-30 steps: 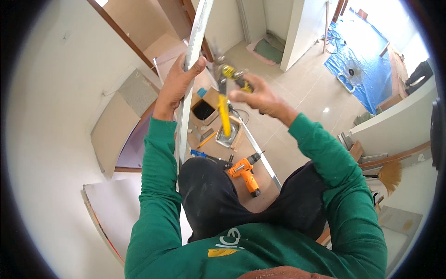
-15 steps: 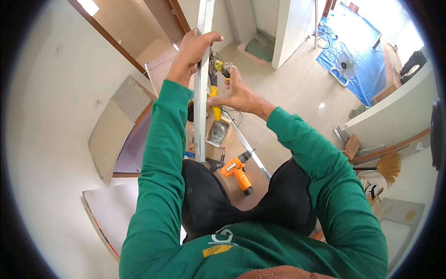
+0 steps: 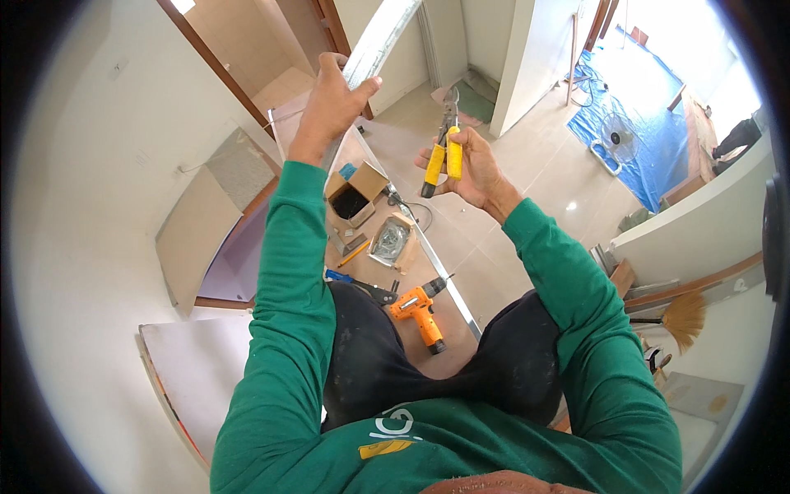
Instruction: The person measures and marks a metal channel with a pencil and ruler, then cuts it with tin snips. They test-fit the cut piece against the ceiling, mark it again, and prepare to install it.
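Observation:
My left hand (image 3: 325, 111) is closed round a long silver metal channel (image 3: 380, 37), which slants up past the top edge. To its right, my right hand (image 3: 469, 173) grips tin snips (image 3: 455, 152) with yellow handles and metal jaws pointing upward, apart from the channel. Below my hands, an orange cordless drill (image 3: 418, 307) lies between my knees beside a blue-handled tool (image 3: 359, 286). An open cardboard box (image 3: 370, 181), a smaller box of metal fasteners (image 3: 391, 240) and a yellow pencil (image 3: 352, 253) lie on the floor, near another long metal strip (image 3: 461, 302).
A board (image 3: 202, 239) leans at the white wall on the left, beside a doorway (image 3: 288, 41). At the upper right, a fan (image 3: 619, 140) stands on a blue tarp (image 3: 642, 189). A straw broom (image 3: 685, 317) and offcuts are at the lower right.
The snips have left the channel, moved rightward and now point upward. My left hand has shifted left, and the channel's upper end now tilts further right.

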The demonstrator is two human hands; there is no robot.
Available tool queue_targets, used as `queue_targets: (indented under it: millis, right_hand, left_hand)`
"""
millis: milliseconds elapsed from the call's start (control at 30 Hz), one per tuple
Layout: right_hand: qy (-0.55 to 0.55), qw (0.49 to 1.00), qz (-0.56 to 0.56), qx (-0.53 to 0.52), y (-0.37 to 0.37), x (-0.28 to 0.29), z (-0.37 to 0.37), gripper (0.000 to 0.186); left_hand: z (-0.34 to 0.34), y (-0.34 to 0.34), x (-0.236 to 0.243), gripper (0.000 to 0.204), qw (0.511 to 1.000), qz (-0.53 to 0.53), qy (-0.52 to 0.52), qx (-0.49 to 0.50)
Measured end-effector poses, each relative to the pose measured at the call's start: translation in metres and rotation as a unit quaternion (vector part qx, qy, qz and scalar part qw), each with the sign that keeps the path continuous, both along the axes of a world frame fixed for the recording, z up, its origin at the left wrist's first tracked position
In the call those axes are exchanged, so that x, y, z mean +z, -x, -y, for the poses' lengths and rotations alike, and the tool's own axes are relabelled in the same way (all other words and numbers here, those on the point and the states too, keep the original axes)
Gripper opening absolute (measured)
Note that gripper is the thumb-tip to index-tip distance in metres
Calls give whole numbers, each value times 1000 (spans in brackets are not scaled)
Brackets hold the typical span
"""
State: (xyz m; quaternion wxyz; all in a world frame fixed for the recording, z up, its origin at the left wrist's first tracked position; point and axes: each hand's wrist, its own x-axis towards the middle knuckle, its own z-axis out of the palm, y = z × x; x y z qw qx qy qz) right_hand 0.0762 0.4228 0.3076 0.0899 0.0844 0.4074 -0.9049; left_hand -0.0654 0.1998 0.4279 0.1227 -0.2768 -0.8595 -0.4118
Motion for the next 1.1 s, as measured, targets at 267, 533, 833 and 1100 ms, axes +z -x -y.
queue_targets:
  millis: [267, 533, 833, 1100]
  right_hand:
    - [30, 997, 42, -58, 3, -5, -9, 33]
    - [-445, 895, -30, -26, -12, -11, -21, 44]
    - [-617, 770, -165, -15, -19, -29, -13, 59]
    - [-612, 763, -205, -43, -20, -15, -4, 47]
  left_hand:
    - [-11, 13, -46, 59, 991, 120, 51, -45]
    - [-2, 7, -75, 78, 994, 72, 80, -4]
    - [10, -9, -49, 87, 993, -5, 116, -8]
    - [4, -34, -29, 78, 992, 2, 120, -41]
